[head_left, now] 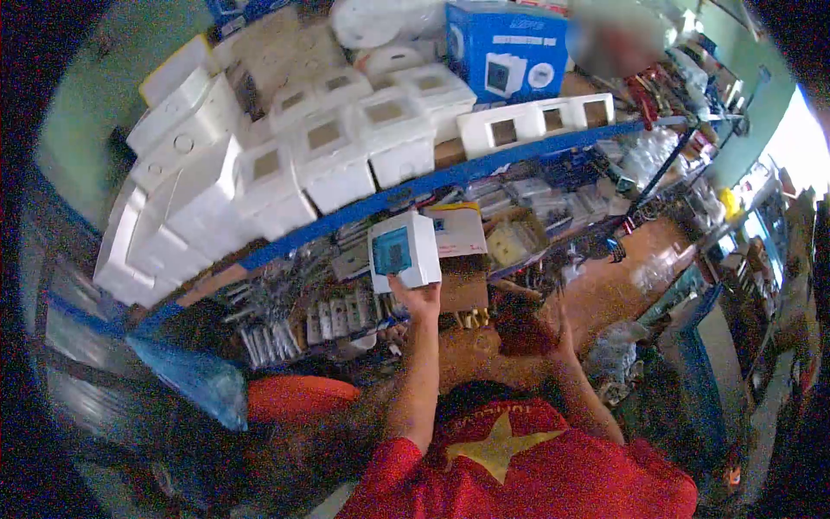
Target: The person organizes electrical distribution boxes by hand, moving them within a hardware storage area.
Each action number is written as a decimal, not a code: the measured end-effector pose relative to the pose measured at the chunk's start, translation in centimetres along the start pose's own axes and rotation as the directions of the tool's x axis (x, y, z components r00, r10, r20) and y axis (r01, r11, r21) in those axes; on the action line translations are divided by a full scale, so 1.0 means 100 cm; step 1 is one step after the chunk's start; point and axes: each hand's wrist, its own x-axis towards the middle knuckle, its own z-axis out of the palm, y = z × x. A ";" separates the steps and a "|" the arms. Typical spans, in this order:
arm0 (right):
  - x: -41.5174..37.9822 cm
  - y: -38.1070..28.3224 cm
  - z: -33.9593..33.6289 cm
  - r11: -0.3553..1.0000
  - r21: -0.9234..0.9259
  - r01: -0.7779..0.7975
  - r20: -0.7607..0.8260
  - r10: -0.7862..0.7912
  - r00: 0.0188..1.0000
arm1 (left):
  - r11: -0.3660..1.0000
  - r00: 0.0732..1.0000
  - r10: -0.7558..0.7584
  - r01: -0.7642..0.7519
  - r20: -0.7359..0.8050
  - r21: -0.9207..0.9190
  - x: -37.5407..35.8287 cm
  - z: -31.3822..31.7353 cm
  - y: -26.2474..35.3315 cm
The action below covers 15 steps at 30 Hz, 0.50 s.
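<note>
My left hand [418, 297] holds up a white distribution box [422, 249] with a see-through teal cover on its front. The fingers grip it from below, in front of the shelving. On the right, my right hand [560, 333] is lowered beside a dark reddish object [524, 327] that I cannot make out. Its fingers are too dark and blurred to read. Just behind the held box stands a white carton [458, 232] with red marks, above a brown cardboard box [463, 284].
White enclosures [324, 160] line the blue-edged top shelf [415, 183], along with a blue printed carton [506, 54]. Bagged parts [333, 316] fill the lower shelf. An open box [512, 240] sits to the right. A red-orange basin [298, 398] and blue plastic bag [203, 376] are lower left.
</note>
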 end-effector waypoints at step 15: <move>-0.029 -0.002 -0.076 0.652 -0.754 -0.080 -0.122 -0.019 0.992 | 0.939 0.998 -0.034 0.048 -0.048 0.341 -0.012 0.029 0.062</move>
